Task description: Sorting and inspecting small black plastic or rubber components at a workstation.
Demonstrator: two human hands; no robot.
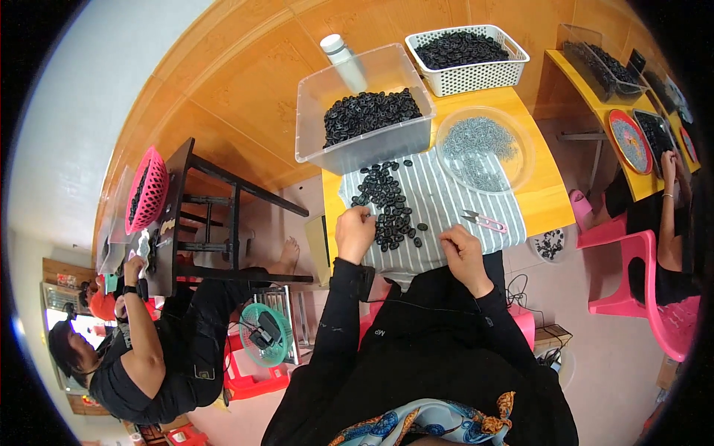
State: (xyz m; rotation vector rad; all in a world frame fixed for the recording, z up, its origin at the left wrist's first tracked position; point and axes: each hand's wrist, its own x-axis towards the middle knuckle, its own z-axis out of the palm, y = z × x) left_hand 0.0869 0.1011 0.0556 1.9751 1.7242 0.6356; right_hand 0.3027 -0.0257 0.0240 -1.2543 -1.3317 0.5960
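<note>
My left hand (354, 232) rests on the near left part of a grey striped cloth (446, 204), fingers curled at the edge of a scatter of small black rings (388, 201); whether it pinches one I cannot tell. Closed into a loose fist, my right hand (462, 249) lies on the cloth's near edge, right of the rings; what it holds is hidden. Small pink-handled snips (483, 220) lie just beyond the right hand.
A clear tub (357, 145) of black rings, a white basket (476, 74) of more, and a clear round dish (520, 160) of grey metal pieces stand on the yellow table (547, 197). Other people work left and right. Pink chairs (654, 290) stand right.
</note>
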